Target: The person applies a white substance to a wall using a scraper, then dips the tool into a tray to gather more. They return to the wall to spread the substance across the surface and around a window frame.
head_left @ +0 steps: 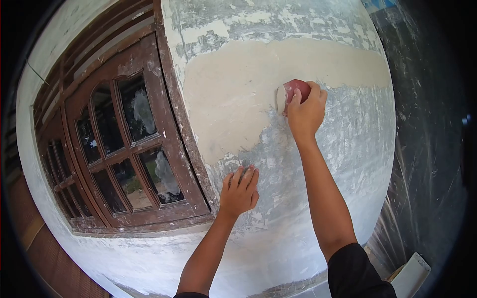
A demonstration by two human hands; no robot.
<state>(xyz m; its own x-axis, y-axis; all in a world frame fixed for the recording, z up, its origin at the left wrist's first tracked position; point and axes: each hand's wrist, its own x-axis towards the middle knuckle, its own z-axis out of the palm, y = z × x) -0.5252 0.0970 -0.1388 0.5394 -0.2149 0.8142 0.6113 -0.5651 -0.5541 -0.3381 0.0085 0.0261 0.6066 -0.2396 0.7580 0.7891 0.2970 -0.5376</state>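
My right hand (306, 111) is closed around a red putty spreader (294, 92), its left edge coated in pale filler. The spreader meets the wall at the lower border of a smooth beige putty patch (233, 89). Lower down, my left hand (239, 191) lies with its fingers apart against the patchy grey-and-white wall (293, 179), just under the patch and close to the window frame. Nothing is in my left hand.
To the left is a brown wooden window (124, 144) with several glass panes and paint spots on its frame. A dark, splashed surface (422, 124) stands at the right. A white object (411, 275) sits at the bottom right.
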